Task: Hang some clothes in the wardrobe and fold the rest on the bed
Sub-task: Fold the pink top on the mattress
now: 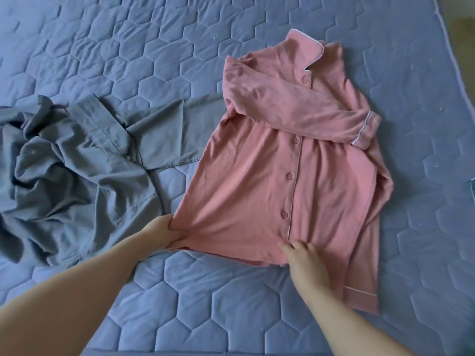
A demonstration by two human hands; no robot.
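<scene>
Left hand pinching hem corner of pink shirt; right hand laid flat, fingers relaxed, on hem. Shirt spread toward right edge of bed; grey clothes crumpled at left edge.

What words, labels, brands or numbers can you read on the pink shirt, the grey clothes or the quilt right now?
None can be read.
pink shirt: only buttons and white piping, no tag or print in view.
grey clothes: no tag or print in view.
quilt: stitched hexagons only.
dark object at the right edge: cut off, too little shows to tell.
</scene>
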